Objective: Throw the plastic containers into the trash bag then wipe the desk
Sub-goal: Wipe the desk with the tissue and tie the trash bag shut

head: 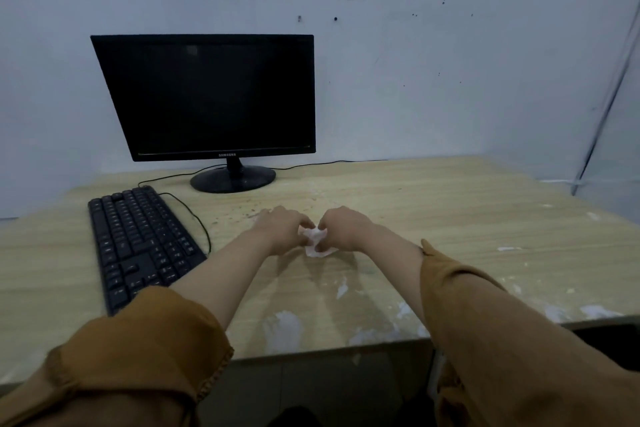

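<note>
- My left sleeve (131, 354) is mustard-brown cloth, bunched thick above the wrist and cut off by the bottom edge.
- The keyboard (138, 243) lies flat on the left of the desk (467, 218), black matte plastic with rows of small square keys; my sleeve hides its near corner, and a thin black cable loops off its right side.
- The monitor (214, 97) stands behind it on a glossy oval foot, the screen dark and blank.
- My left hand (280, 229) is curled, its fingertips pinching the left edge of the tissue (316, 242).
- The tissue is small, white and crumpled, held between both hands just above or on the desk near its middle; I can't quite tell which.
- My right hand (341, 227) is closed on the tissue's right side, fingers tucked out of sight.
- The desk is pale wood-grain laminate, scuffed, with white chalky smears toward its near and right edges.
- A blurred dark pole (606, 97) slants down the far right.
</note>
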